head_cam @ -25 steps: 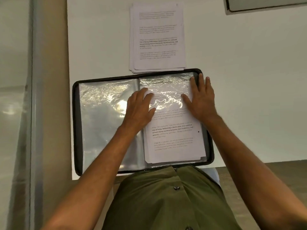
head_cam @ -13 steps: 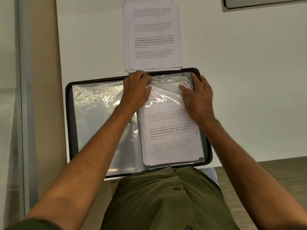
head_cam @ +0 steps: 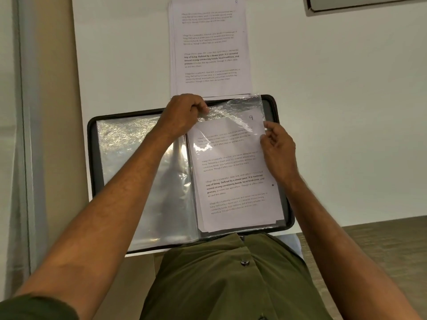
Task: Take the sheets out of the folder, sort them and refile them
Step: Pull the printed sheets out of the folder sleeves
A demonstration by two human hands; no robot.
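Note:
A black display folder (head_cam: 91,158) lies open on the white table, its left side showing empty clear sleeves (head_cam: 138,172). On its right side a printed sheet (head_cam: 233,179) marked 9 sits in a clear sleeve. My left hand (head_cam: 182,114) pinches the sleeve's top edge near the folder's spine. My right hand (head_cam: 277,144) grips the right edge of the sheet and sleeve near its top corner. More sheets lie beneath it. A stack of printed sheets (head_cam: 210,49) rests on the table just beyond the folder.
The white table (head_cam: 346,112) extends right of the folder. A grey framed object (head_cam: 369,2) sits at the far right corner. The table's left edge meets a beige wall strip (head_cam: 50,135). My green shirt (head_cam: 231,278) fills the bottom.
Both hands went from lying flat on the right-hand sleeve to gripping it: the left moved up to the top edge, the right to the right edge. The sheet's top corner with the 9 now shows.

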